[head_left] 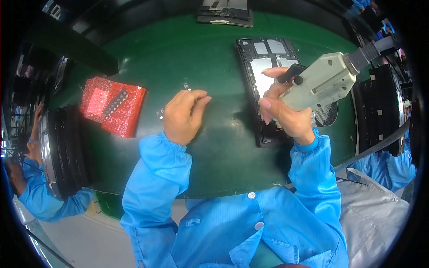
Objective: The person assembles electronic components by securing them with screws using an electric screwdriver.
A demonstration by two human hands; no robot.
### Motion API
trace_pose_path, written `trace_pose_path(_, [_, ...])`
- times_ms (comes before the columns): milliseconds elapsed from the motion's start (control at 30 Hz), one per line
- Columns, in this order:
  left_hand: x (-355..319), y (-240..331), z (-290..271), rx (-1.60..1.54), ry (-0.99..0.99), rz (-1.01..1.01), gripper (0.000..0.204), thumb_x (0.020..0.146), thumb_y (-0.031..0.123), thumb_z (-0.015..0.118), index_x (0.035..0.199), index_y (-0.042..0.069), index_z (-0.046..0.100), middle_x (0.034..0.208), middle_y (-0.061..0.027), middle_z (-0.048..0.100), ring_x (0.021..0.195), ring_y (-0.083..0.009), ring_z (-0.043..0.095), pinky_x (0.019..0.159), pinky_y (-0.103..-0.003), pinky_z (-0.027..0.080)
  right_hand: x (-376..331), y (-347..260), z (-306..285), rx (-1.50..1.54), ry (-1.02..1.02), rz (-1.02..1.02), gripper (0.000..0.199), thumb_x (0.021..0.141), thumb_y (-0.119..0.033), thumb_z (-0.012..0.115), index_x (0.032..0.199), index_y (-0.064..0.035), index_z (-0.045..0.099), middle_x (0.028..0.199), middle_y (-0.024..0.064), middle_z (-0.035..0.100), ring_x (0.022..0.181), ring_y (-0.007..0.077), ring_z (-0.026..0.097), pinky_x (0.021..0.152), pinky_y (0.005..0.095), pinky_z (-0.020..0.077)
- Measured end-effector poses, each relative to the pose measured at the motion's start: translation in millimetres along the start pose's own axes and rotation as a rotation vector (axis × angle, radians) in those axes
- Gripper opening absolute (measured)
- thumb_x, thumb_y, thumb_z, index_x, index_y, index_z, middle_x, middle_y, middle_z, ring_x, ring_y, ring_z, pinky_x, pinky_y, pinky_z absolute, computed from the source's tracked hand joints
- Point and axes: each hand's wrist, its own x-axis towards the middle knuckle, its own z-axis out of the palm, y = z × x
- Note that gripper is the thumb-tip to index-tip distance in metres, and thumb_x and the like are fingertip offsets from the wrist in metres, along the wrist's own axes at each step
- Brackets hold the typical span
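Note:
My right hand (288,107) is wrapped round the pale green body of a power screwdriver (319,80) with a black lever; its tip is hidden. Beneath it lies an open tablet-like device (253,58), a black frame with silver plates inside. My left hand (184,114) rests over the green table, thumb and fingers drawn together in a pinch; whatever may be between them cannot be made out. Small metallic pieces (160,113) lie beside its wrist, and another small piece (187,86) sits just beyond its knuckles.
Red bubble wrap (134,109) with a dark strip of small parts (115,103) on it lies at the left. A round mesh dish (327,115) is right of the device. Stacks of black panels (67,152) flank both sides. Another person's sleeve (67,207) shows at lower left.

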Motion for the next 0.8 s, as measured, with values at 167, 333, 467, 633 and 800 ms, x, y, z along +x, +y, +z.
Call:
trace_pose_path(167, [-0.4,1.5,-1.6,-0.014,0.072,0.007,0.009,0.078,-0.001,0.064,0.087,-0.001,0.061,0.074,-0.0091,0.061,0.059,-0.013,0.058,0.054,-0.022,0.046,-0.6,3.6,-1.5,0.017,-0.008,0.02,0.037,0.077,0.003,0.063,0.11,0.0044,0.046,0.052,-0.0011,0.049,0.046,0.0074,0.048,0.044,0.0205,0.0368])
trace_pose_path(333, [-1.4,3.9,-2.6,-0.12,0.107,-0.093,0.007,0.08,-0.003,0.061,0.087,-0.002,0.061,0.076,-0.0084,0.062,0.059,-0.0112,0.058,0.052,-0.021,0.047,-6.6,9.3,-2.7,-0.024,-0.083,-0.051,0.032,0.077,0.004,0.062,0.103,0.0015,0.045,0.056,0.0028,0.05,0.048,0.0103,0.05,0.046,0.0233,0.0405])
trace_pose_path(467, [-2.4,4.0,-4.8,-0.193,0.115,-0.184,0.008,0.08,-0.004,0.059,0.088,-0.003,0.061,0.079,-0.0095,0.064,0.058,-0.0115,0.059,0.052,-0.021,0.047,-9.1,11.7,-1.4,-0.07,-0.123,-0.089,0.032,0.076,0.004,0.063,0.1,-0.001,0.043,0.06,0.0064,0.051,0.05,0.0134,0.052,0.048,0.0262,0.0442])
trace_pose_path(633, [0.5,1.1,-11.0,-0.122,0.09,-0.091,0.011,0.081,-0.007,0.055,0.088,-0.003,0.062,0.089,-0.0116,0.064,0.065,-0.0134,0.062,0.055,-0.022,0.049,-6.9,8.0,2.2,0.036,-0.009,-0.039,0.035,0.077,0.004,0.062,0.108,0.0028,0.046,0.057,0.0016,0.05,0.049,0.0081,0.049,0.048,0.0204,0.04])
trace_pose_path(800, [-14.6,20.7,-3.4,-0.004,-0.099,0.083,0.024,0.069,-0.01,0.054,0.088,0.001,0.063,0.098,-0.0169,0.062,0.089,-0.0303,0.061,0.077,-0.034,0.05,-4.8,-3.5,-20.0,0.078,0.067,-0.265,0.062,0.075,-0.022,0.067,0.124,0.0065,0.04,0.085,0.0125,0.058,0.078,0.0218,0.059,0.071,0.0338,0.0501])
